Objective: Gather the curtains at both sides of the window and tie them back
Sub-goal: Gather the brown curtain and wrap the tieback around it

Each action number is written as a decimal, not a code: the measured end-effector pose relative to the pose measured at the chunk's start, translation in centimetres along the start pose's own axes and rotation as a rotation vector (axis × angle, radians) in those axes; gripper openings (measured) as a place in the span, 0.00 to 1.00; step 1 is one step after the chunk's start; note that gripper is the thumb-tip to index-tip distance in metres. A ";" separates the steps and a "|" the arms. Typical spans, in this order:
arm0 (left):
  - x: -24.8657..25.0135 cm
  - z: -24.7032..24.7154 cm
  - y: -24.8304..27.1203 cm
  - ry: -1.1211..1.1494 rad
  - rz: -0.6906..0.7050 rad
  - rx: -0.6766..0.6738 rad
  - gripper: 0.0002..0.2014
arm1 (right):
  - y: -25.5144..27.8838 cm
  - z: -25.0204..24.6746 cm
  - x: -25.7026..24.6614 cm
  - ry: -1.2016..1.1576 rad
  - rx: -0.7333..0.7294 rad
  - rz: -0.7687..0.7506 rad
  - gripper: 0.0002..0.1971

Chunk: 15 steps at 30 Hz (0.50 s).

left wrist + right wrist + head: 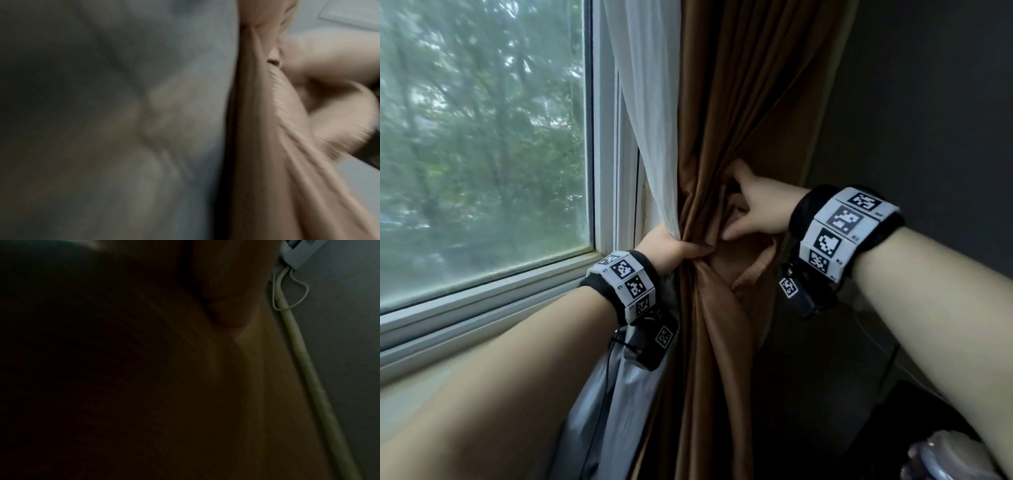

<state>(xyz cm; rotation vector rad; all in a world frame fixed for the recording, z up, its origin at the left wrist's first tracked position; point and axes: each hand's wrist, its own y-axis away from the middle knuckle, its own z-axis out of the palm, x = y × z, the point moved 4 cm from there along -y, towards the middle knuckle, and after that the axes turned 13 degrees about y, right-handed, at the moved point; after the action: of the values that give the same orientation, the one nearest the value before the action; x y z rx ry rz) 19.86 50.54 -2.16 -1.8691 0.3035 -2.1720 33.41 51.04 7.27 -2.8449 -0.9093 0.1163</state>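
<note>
A white sheer curtain (650, 120) and a brown curtain (739, 102) hang bunched together at the window's right side. My left hand (671, 246) grips the gathered bunch at sill height, fingers wrapped round both fabrics. To its right and slightly higher, my right hand (753, 205) has its fingers curled into the brown folds, pinching the fabric. A brown strip with a hemmed edge (755, 270) droops just below that hand. The left wrist view is blurred, with grey lining (123, 81) beside brown folds (257, 146). Dark brown fabric (226, 386) fills the right wrist view.
The window pane (482, 137) and its white sill (482, 301) lie to the left. A dark wall (928, 102) stands on the right, with a pale cable (308, 369) running down it. Grey lining (619, 394) hangs under my left wrist. A grey rounded object (955, 459) sits at the bottom right.
</note>
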 end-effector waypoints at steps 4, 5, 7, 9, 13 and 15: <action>-0.2 -0.6 -0.5 -0.023 -0.037 0.039 0.25 | 0.6 2.1 4.6 0.157 -0.083 0.168 0.39; -0.4 -0.8 -0.6 -0.017 -0.047 0.048 0.25 | 0.8 2.7 5.9 0.172 -0.122 0.222 0.38; -0.6 -0.8 -0.7 -0.007 -0.063 0.060 0.27 | 0.9 3.3 7.9 0.236 -0.185 0.283 0.30; -0.5 -0.7 -0.5 0.005 -0.054 0.058 0.30 | 1.3 3.1 9.5 0.382 -0.233 0.348 0.21; -0.3 -0.5 -0.3 0.012 -0.067 0.048 0.27 | 1.6 1.3 12.5 0.443 -0.111 0.490 0.17; -0.2 -0.3 -0.1 0.018 -0.090 0.041 0.22 | 1.5 0.4 13.0 0.439 0.086 0.544 0.15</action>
<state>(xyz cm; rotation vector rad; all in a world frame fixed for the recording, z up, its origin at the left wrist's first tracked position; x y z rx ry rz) 19.61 50.74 -2.39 -1.8759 0.1800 -2.2364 44.81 57.47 6.25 -2.7807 -0.0391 -0.3831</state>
